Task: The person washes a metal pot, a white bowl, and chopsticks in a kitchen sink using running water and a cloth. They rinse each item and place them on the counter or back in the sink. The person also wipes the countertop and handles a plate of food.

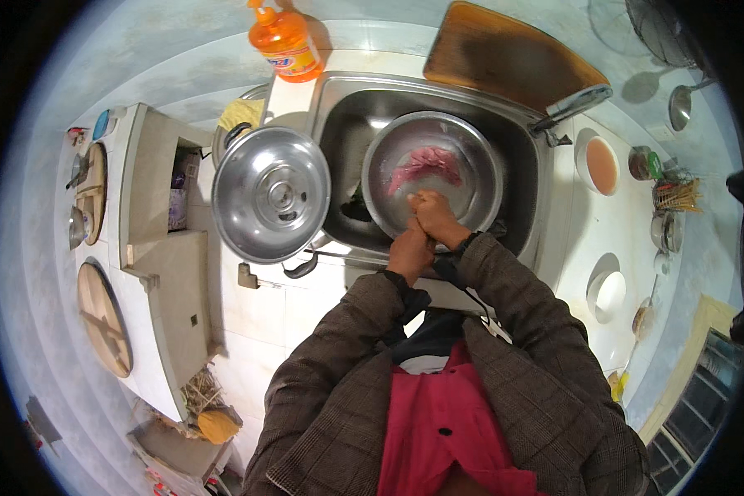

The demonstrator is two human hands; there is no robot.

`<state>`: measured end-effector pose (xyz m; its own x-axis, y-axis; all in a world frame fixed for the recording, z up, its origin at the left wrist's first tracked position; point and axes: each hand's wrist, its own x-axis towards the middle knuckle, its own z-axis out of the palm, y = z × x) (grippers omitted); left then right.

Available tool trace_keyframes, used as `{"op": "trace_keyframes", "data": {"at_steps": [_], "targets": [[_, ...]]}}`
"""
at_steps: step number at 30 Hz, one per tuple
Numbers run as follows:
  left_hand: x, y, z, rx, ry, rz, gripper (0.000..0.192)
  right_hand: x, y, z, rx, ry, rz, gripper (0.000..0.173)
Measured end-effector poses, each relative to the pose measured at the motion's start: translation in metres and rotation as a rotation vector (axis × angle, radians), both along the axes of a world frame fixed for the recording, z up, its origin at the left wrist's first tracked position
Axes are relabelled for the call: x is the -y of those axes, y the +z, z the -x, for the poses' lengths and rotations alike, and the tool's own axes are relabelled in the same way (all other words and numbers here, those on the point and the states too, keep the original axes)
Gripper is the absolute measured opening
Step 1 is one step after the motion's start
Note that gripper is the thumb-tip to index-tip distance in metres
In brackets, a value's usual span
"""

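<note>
A piece of raw red meat [426, 166] lies in a round steel basin [377, 186], which stands in the stainless steel sink [341, 124]. Over the near part of the basin, my right hand [435, 217] is curled, just short of the meat. My left hand [411, 251] is close beside it, at the basin's near rim, and the two hands touch. Whether anything small is held between the fingers cannot be told. Dark green matter [358, 201] shows in the sink, left of the basin.
A steel pot [242, 192] with black handles stands left of the sink. Behind are an orange pump bottle [288, 46] and a wooden cutting board [502, 56]. At right, a bowl of reddish liquid [601, 166], a white bowl [609, 296] and several jars stand on the counter.
</note>
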<state>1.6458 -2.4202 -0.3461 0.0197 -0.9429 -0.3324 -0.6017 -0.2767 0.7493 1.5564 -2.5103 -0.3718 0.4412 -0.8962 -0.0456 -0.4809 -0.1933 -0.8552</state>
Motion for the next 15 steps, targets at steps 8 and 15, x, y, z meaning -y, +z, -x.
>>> {"op": "trace_keyframes", "data": {"at_steps": [8, 15], "targets": [[-0.015, 0.012, -0.021, -0.002, -0.027, 0.005, 0.036, -0.009, 0.001, -0.012, -0.122, -0.052, -0.39, 0.031], [-0.032, 0.026, -0.07, -0.489, 0.233, -0.064, 0.039, -0.025, 0.07, -0.003, 0.124, -0.121, -0.545, 0.035]]}}
